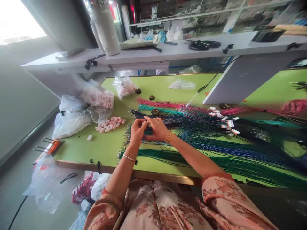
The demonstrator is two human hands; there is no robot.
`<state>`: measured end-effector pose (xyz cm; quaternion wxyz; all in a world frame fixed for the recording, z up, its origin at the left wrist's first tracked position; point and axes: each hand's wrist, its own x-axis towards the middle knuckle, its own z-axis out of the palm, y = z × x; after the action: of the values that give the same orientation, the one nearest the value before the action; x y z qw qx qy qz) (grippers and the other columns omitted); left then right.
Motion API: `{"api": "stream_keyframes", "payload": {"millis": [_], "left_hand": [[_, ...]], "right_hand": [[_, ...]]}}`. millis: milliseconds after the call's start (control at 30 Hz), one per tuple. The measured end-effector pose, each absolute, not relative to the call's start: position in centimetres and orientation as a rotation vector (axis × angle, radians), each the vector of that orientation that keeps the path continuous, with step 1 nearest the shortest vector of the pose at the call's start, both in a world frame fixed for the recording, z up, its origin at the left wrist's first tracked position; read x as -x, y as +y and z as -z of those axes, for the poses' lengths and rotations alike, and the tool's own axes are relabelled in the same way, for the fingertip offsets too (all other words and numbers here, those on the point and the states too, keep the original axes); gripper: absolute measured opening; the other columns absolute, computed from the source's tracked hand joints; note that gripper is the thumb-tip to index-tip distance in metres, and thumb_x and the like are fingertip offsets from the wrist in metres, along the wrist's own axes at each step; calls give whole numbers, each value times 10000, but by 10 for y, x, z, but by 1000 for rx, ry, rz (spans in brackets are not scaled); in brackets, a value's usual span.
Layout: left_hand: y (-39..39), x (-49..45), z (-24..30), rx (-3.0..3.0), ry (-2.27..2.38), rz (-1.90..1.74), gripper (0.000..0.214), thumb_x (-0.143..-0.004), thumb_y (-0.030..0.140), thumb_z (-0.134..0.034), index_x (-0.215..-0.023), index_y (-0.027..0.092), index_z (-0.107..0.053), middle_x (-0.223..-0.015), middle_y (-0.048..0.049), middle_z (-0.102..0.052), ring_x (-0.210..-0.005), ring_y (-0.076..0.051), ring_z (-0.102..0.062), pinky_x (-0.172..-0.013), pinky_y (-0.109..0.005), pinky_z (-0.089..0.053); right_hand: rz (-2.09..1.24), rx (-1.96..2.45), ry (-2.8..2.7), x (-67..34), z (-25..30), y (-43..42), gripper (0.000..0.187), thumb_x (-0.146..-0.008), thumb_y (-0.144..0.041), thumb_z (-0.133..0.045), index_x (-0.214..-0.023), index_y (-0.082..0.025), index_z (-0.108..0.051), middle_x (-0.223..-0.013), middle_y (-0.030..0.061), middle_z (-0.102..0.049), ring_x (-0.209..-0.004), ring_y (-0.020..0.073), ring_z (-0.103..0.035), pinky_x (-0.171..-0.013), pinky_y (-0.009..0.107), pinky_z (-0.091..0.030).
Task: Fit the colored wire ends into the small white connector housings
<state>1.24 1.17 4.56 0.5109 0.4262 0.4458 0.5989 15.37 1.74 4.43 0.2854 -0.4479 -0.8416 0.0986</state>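
Note:
My left hand is closed in a pinch, with what looks like a small white connector housing at its fingertips. Against it, my right hand has its thumb and fingers brought together; whatever they grip is too small to make out. Both hands are over bundles of thin wires with metal-tipped ends, among them a dark blue bundle and a green bundle. Left of my hands lies a loose pile of white and orange connector housings. Wired connectors lie in a cluster to the right.
Clear bags of housings stand at the table's left back, near a single white housing. Black tape rolls sit behind my hands. A raised shelf crosses the back, carrying scissors and a pale bottle. An orange pronged rack is at the left edge.

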Motion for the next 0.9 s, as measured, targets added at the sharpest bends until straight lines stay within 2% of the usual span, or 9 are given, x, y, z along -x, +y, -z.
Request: {"api": "stream_keyframes", "payload": {"millis": [67,133,233,433,633,733,800,833,900], "left_hand": [[16,-11,-55,-1092,1052,-1431,329,-633,361,-792,-819,152,-619,-706,23,-586,-633,-81,-545,-609,-211,-442],[21,-8,-62,-1139,1076,-1432,312,-637,348,-779,-818,152,-617,-698,24,-580,-615,-81,-536,-590,-214,-435],[25,-3,-65,-1224,1149,-1411,261,-675,332,-725,-838,158,-621,-674,31,-563,-586,-81,-506,-563,-214,-403],[23,-3,-57,-1567,1314,-1076,174,-773,323,-573,-824,171,-640,-619,29,-532,-602,-113,-499,-584,-235,-370],[16,-12,-56,-2004,1448,-560,283,-685,439,-699,-668,173,-605,-611,26,-546,-620,-128,-456,-587,-248,-320],[16,-14,-62,-2160,1471,-383,281,-692,406,-707,-864,185,-687,-683,7,-613,-648,-147,-507,-607,-255,-316],[17,-15,-66,-2229,1441,-325,404,-692,402,-708,-1051,218,-686,-750,-6,-657,-689,-169,-557,-622,-257,-323],[17,-15,-67,-2257,1413,-296,434,-688,409,-708,-1084,232,-683,-758,-9,-667,-705,-180,-573,-626,-258,-326],[19,-16,-68,-2293,1376,-271,334,-716,404,-670,-998,231,-714,-722,-17,-665,-703,-189,-578,-632,-262,-332]], "right_hand": [[-225,1298,-2244,-155,-44,18,677,-747,-360,-651,-1349,-123,-453,-1122,143,-683,-1055,289,-582,-1024,468,-267],[-193,1392,-2245,-166,-47,23,420,-783,-237,-576,-1194,-152,-579,-994,101,-714,-977,256,-597,-1003,438,-269],[-86,1517,-2274,-194,-51,35,210,-793,-192,-538,-962,-182,-662,-954,86,-715,-959,248,-581,-951,417,-275],[-76,1661,-2301,-241,-44,43,225,-822,-160,-489,-918,-203,-688,-965,64,-720,-970,236,-558,-840,352,-325],[-164,1650,-2368,-246,-40,42,223,-837,-186,-513,-964,-207,-696,-999,62,-720,-967,228,-566,-842,324,-371],[-157,1693,-2410,-241,-44,45,222,-829,-186,-522,-955,-216,-703,-1007,65,-721,-976,237,-575,-848,334,-383],[-148,1720,-2432,-237,-48,49,226,-824,-186,-523,-950,-213,-708,-1012,73,-723,-978,245,-586,-848,341,-390],[-147,1729,-2442,-235,-51,51,229,-824,-186,-522,-952,-213,-710,-1011,75,-725,-980,248,-592,-848,345,-394],[-156,1756,-2466,-232,-57,55,228,-824,-205,-533,-962,-215,-713,-999,76,-728,-988,258,-602,-858,359,-401]]}}
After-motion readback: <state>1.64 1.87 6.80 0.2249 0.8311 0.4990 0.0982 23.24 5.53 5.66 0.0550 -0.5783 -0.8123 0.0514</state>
